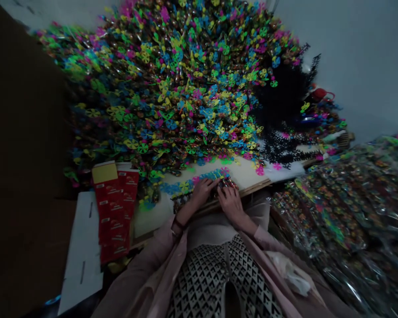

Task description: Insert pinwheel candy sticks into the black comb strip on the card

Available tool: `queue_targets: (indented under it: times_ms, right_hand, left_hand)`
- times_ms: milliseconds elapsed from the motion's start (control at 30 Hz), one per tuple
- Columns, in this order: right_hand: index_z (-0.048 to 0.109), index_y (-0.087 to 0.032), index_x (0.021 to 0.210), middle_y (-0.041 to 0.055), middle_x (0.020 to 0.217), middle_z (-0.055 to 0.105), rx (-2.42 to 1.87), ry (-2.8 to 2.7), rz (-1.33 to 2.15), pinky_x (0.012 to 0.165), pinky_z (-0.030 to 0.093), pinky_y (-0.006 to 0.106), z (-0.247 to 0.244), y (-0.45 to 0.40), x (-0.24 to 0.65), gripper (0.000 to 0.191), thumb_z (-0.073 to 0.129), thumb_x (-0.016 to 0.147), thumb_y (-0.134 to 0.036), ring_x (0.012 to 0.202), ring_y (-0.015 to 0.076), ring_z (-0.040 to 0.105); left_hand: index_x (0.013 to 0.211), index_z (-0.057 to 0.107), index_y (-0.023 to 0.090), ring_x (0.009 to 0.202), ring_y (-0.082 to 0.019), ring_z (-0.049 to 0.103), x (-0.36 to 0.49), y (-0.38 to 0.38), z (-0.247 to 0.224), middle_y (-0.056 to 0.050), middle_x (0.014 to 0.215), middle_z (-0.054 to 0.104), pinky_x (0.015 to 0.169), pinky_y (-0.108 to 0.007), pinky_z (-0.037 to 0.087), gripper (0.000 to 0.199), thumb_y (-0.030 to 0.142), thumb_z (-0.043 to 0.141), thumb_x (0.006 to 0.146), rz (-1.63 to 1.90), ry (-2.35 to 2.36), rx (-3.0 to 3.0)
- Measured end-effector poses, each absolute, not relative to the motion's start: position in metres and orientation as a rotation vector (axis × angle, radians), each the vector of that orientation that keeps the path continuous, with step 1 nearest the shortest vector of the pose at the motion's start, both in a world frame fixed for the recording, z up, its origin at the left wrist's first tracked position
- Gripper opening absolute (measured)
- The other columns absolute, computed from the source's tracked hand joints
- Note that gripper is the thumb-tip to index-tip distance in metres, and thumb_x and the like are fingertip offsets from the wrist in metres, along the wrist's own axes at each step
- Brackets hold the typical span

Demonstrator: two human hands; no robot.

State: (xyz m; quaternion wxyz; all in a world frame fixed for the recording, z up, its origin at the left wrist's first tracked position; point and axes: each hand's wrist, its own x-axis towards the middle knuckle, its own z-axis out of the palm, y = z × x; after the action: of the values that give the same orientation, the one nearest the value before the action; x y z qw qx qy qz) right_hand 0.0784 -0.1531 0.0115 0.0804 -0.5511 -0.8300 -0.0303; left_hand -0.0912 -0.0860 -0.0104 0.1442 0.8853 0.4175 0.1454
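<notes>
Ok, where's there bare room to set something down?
Small patches of tabletop: one right of the right hand, before the colourful pile; another between the red cards and the toys by the left hand. Crowded under the pile and around the black mesh.

A workshop for small goods is indicated by the broad heap of multicoloured plastic pieces on a worktable, the red printed cards, and the bulky clear-plastic packs.
</notes>
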Motion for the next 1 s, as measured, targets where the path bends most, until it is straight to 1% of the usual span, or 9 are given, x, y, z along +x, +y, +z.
queue_targets:
  times_ms: [67,200,400,533,600,700,800,900,1000]
  right_hand:
    - [0.045,-0.016,0.136,0.0158,0.117,0.057,-1.667,-2.443,-0.069,0.091,0.04,0.043,0.01,-0.152,0.079,0.044,0.042,0.092,-0.016,0.107,0.0261,0.047]
    - [0.039,-0.013,0.14,0.0166,0.11,0.058,-1.787,-2.34,-0.047,0.086,0.043,0.041,0.011,-0.15,0.075,0.049,0.036,0.092,-0.013,0.101,0.0263,0.048]
    - [0.045,-0.008,0.135,0.0188,0.104,0.058,-1.831,-2.393,-0.058,0.085,0.043,0.042,0.025,-0.147,0.065,0.046,0.037,0.09,-0.009,0.097,0.0272,0.048]
    - [0.053,-0.005,0.125,0.0176,0.098,0.059,-1.806,-2.512,-0.133,0.089,0.04,0.043,0.027,-0.144,0.056,0.04,0.038,0.088,-0.007,0.094,0.0264,0.049]
    - [0.055,-0.006,0.122,0.0158,0.099,0.06,-1.759,-2.565,-0.157,0.091,0.039,0.042,0.029,-0.14,0.056,0.037,0.04,0.088,-0.007,0.093,0.0253,0.049]
    - [0.058,-0.016,0.119,0.0112,0.101,0.06,-1.653,-2.565,-0.052,0.087,0.039,0.037,0.038,-0.126,0.08,0.03,0.044,0.092,-0.018,0.095,0.0235,0.049]
    - [0.062,-0.021,0.107,0.0093,0.099,0.061,-1.931,-2.252,-0.036,0.086,0.038,0.037,0.049,-0.095,0.13,0.025,0.041,0.095,-0.028,0.099,0.0237,0.049]
    - [0.062,-0.014,0.106,0.0148,0.104,0.061,-2.338,-1.844,-0.111,0.084,0.038,0.039,0.05,-0.053,0.179,0.027,0.043,0.093,-0.028,0.103,0.0274,0.048]
    - [0.063,-0.008,0.107,0.019,0.109,0.061,-2.436,-1.868,0.001,0.085,0.04,0.037,0.043,-0.017,0.202,0.029,0.047,0.089,-0.025,0.109,0.0279,0.048]
  left_hand:
    - [0.141,0.04,0.023,0.094,-0.022,0.055,-0.091,-0.085,-0.011,-0.009,0.098,0.064,0.079,-0.033,0.047,0.051,0.015,0.043,0.092,0.434,1.199,2.538]
    - [0.141,0.04,0.02,0.091,-0.02,0.057,-0.09,-0.085,-0.012,-0.009,0.095,0.064,0.078,-0.032,0.049,0.047,0.015,0.038,0.094,0.527,1.242,2.425]
    - [0.139,0.042,0.021,0.096,-0.02,0.056,-0.09,-0.085,-0.013,-0.009,0.1,0.063,0.082,-0.034,0.05,0.047,0.014,0.04,0.093,0.52,1.137,2.412]
    - [0.139,0.043,0.02,0.099,-0.022,0.055,-0.092,-0.082,-0.013,-0.01,0.106,0.063,0.085,-0.037,0.049,0.048,0.015,0.046,0.091,0.463,1.116,2.453]
    - [0.138,0.043,0.021,0.101,-0.022,0.054,-0.092,-0.081,-0.012,-0.01,0.11,0.062,0.086,-0.036,0.048,0.049,0.014,0.047,0.09,0.463,1.127,2.472]
    - [0.136,0.046,0.02,0.1,-0.022,0.054,-0.09,-0.08,-0.009,-0.011,0.112,0.061,0.084,-0.035,0.048,0.045,0.014,0.044,0.091,0.487,1.192,2.484]
    - [0.137,0.044,0.018,0.097,-0.024,0.055,-0.085,-0.083,0.0,-0.011,0.105,0.063,0.083,-0.036,0.047,0.044,0.017,0.042,0.093,0.48,1.319,2.481]
    - [0.13,0.049,0.016,0.101,-0.026,0.054,-0.085,-0.088,0.012,-0.012,0.107,0.062,0.087,-0.04,0.044,0.04,0.022,0.049,0.09,0.418,1.518,2.444]
    - [0.111,0.059,0.016,0.104,-0.028,0.053,-0.092,-0.093,0.018,-0.012,0.107,0.061,0.087,-0.04,0.044,0.025,0.023,0.055,0.087,0.336,1.643,2.408]
